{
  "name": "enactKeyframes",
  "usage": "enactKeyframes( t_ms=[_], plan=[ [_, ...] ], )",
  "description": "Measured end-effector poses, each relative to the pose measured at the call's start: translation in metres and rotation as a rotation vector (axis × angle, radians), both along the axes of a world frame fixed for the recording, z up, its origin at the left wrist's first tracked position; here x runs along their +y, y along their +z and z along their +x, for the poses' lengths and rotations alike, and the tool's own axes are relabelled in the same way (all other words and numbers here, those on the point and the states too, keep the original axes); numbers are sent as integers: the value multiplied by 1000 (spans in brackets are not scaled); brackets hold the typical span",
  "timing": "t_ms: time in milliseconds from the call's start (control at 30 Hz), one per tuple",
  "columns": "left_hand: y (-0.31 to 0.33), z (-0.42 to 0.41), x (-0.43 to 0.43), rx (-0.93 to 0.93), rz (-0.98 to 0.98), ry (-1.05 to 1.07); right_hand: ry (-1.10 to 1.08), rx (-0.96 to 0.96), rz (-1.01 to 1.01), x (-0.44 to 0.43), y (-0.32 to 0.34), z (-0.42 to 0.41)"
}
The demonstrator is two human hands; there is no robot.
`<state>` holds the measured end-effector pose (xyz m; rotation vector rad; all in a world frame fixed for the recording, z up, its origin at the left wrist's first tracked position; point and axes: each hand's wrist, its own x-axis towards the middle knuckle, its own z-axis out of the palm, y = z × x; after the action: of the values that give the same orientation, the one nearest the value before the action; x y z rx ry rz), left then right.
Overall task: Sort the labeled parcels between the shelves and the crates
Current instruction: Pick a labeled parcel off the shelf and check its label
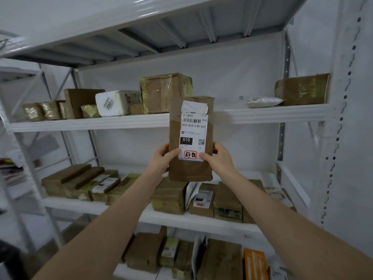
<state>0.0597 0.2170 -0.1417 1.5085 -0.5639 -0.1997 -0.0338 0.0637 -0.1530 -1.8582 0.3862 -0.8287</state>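
A tall brown cardboard parcel [190,170] stands upright in the air in front of the white shelving. Its white label reads 010-010-L30-551 and has a black 010 box and a red stamp. My left hand [162,158] grips its left edge, thumb on the label's lower corner. My right hand [219,158] grips the right edge the same way. The parcel's top reaches the level of the upper shelf [262,115].
The upper shelf holds taped brown boxes [165,91], a white parcel [113,104], a flat white bag [262,102] and a box at far right [302,89]. Brown parcels crowd the middle shelf [84,206]. More parcels and an orange box [255,263] fill the bottom shelf.
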Motion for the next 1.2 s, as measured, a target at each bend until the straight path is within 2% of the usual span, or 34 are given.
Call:
enactKeyframes(
  t_ms=[333,533,733,967,1200],
  plan=[
    [-96,-8,79,165,182,174,192,246,89,54,-100,24],
    [-153,-1,154,280,245,299,390,412,133,114,-147,53],
    [-198,16,236,372,240,408,499,504,128,195,-187,97],
    [-227,77,346,478,209,526,596,585,117,309,-224,189],
    [-244,138,465,602,198,626,668,666,-23,432,-249,276]
  ],
)
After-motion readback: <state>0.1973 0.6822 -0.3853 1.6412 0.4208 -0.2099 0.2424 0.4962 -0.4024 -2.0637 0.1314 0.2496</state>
